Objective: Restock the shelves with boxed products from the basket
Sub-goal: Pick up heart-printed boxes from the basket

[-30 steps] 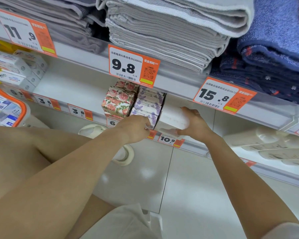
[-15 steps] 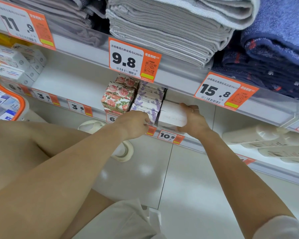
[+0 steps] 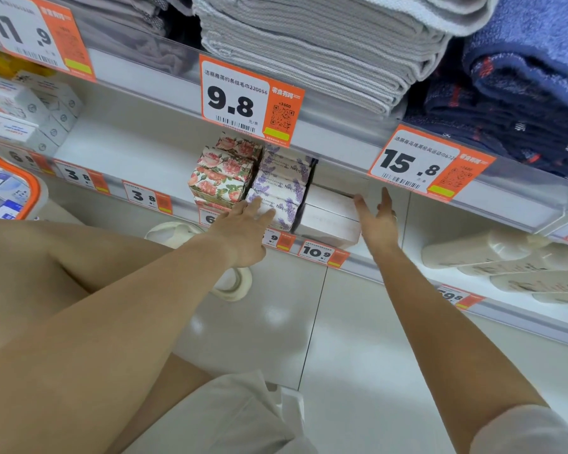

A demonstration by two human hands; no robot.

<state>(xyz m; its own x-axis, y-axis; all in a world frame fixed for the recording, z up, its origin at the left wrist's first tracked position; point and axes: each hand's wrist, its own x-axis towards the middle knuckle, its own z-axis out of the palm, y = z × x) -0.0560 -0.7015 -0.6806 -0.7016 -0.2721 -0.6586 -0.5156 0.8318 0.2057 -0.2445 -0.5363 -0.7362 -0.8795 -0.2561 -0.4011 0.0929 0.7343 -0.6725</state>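
Both hands open, fingers straight: left hand (image 3: 243, 224) touches the lavender boxes (image 3: 281, 191), right hand (image 3: 376, 221) sits against the side of the white boxes (image 3: 330, 217). Boxes are stacked on the shelf (image 3: 128, 152), rose boxes (image 3: 223, 173) left. Basket (image 3: 30, 188) far left.

Right hand (image 3: 376, 221) off the white box (image 3: 330, 221) — fingers now straight, left hand (image 3: 243, 231) uncurled too — box pushed deeper.

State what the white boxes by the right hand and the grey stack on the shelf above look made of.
White boxes: likely matte paperboard, with crisp edges, flat faces and no glare. Grey stack: woven cotton-like towel cloth, ribbed and softly folded.
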